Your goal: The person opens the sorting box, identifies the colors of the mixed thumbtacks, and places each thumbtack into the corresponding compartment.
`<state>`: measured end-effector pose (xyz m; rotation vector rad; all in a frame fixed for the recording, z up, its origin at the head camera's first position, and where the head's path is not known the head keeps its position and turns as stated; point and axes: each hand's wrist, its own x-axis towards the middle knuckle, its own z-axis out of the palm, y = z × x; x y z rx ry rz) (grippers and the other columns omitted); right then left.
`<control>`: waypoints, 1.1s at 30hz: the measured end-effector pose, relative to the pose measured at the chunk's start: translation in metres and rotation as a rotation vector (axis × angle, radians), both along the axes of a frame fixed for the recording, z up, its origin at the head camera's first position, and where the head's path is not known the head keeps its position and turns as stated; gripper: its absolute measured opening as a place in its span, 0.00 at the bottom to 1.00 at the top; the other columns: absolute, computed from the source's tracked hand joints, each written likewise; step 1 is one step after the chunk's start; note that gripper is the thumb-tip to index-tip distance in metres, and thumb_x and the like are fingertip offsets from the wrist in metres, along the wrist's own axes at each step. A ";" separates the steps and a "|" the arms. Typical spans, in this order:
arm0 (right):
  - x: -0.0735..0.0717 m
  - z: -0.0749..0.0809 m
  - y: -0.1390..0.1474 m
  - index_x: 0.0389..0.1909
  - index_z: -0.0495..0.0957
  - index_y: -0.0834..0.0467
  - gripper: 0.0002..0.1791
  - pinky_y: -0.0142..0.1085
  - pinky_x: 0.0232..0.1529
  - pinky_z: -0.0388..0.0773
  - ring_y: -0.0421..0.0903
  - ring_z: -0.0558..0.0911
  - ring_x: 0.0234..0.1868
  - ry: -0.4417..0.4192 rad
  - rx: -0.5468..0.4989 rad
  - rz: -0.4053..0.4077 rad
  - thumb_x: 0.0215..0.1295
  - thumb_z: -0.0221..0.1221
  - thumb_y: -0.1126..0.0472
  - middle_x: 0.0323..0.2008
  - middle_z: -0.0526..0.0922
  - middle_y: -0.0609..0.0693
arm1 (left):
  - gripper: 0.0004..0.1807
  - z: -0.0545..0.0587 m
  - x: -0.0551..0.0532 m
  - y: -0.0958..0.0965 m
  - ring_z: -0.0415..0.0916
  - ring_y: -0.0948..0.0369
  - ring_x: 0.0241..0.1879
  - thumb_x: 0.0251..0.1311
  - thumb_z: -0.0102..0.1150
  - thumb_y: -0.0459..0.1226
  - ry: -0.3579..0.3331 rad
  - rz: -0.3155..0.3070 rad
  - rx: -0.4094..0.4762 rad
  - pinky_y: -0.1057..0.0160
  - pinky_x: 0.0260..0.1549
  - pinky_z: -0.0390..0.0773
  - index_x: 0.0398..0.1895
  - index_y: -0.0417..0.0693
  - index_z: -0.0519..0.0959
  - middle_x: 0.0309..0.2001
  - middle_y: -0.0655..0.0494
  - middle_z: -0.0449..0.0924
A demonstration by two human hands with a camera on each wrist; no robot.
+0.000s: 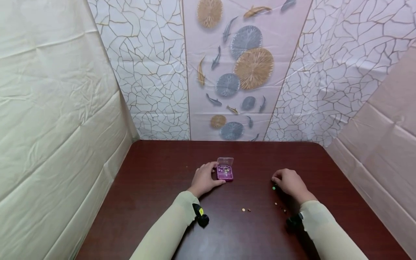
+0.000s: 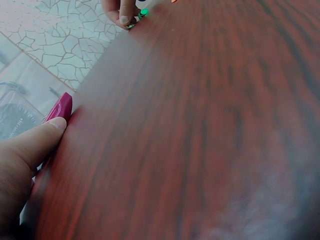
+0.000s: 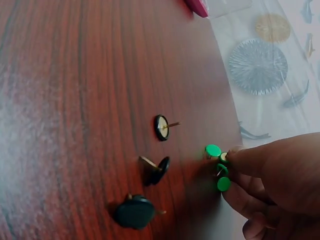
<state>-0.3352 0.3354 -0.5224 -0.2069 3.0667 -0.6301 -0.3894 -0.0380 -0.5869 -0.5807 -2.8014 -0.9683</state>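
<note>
One hand at left, your left hand (image 1: 204,177), grasps the purple box (image 1: 225,177) on the table (image 1: 165,159), thumb at its near edge; the clear lid (image 1: 225,161) stands raised on the far side. Right of the box and nearer lie two small pieces (image 1: 243,209). Farther right, green thumbtacks (image 3: 213,150) are grouped, three black thumbtacks (image 3: 135,212) nearer. Rightmost, your right hand (image 1: 290,183) pinches one of the green thumbtacks.
</note>
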 end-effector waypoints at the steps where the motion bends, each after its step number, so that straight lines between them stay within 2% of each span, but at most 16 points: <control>1: 0.000 0.000 0.000 0.44 0.91 0.59 0.08 0.54 0.42 0.84 0.48 0.86 0.36 0.004 -0.001 0.000 0.80 0.65 0.61 0.39 0.90 0.51 | 0.47 0.000 0.000 0.000 0.79 0.59 0.55 0.57 0.82 0.62 0.001 0.001 -0.001 0.47 0.62 0.75 0.75 0.54 0.76 0.60 0.59 0.83; 8: 0.006 -0.003 0.004 0.49 0.90 0.62 0.09 0.59 0.47 0.85 0.56 0.89 0.43 0.056 0.042 -0.005 0.80 0.64 0.63 0.44 0.91 0.57 | 0.48 0.001 0.000 0.002 0.79 0.58 0.55 0.57 0.81 0.63 -0.006 0.002 -0.013 0.48 0.62 0.75 0.76 0.53 0.75 0.59 0.59 0.83; 15: 0.008 -0.007 0.005 0.44 0.89 0.56 0.04 0.52 0.36 0.84 0.45 0.84 0.33 0.090 0.070 0.035 0.76 0.69 0.60 0.37 0.89 0.48 | 0.47 0.002 0.002 0.001 0.79 0.58 0.56 0.57 0.82 0.62 -0.022 0.005 0.000 0.47 0.64 0.74 0.76 0.54 0.75 0.61 0.59 0.83; 22: 0.002 -0.008 -0.002 0.39 0.87 0.52 0.03 0.51 0.31 0.82 0.44 0.82 0.28 0.130 0.157 0.053 0.75 0.69 0.61 0.33 0.87 0.46 | 0.47 0.002 0.002 -0.001 0.79 0.58 0.56 0.58 0.82 0.62 -0.022 0.008 0.003 0.46 0.64 0.74 0.76 0.54 0.75 0.61 0.58 0.83; 27: 0.000 -0.002 -0.016 0.38 0.88 0.51 0.03 0.47 0.27 0.79 0.42 0.79 0.25 0.137 0.167 0.078 0.74 0.69 0.61 0.31 0.86 0.45 | 0.47 0.002 0.003 -0.002 0.79 0.58 0.56 0.58 0.81 0.62 -0.021 0.007 0.002 0.47 0.64 0.74 0.77 0.54 0.75 0.62 0.58 0.83; 30: -0.003 0.001 -0.026 0.39 0.89 0.50 0.03 0.47 0.29 0.80 0.42 0.80 0.26 0.142 0.149 0.102 0.75 0.69 0.59 0.33 0.87 0.44 | 0.47 0.002 0.003 -0.001 0.79 0.58 0.56 0.59 0.81 0.62 -0.020 0.003 0.001 0.47 0.64 0.74 0.77 0.54 0.75 0.62 0.58 0.83; 33: -0.006 0.004 -0.038 0.40 0.90 0.48 0.03 0.50 0.35 0.84 0.43 0.83 0.31 0.153 0.123 0.128 0.76 0.70 0.58 0.36 0.88 0.43 | 0.47 0.003 0.004 0.001 0.79 0.58 0.55 0.59 0.81 0.62 -0.019 0.000 0.002 0.47 0.63 0.75 0.76 0.54 0.75 0.61 0.58 0.83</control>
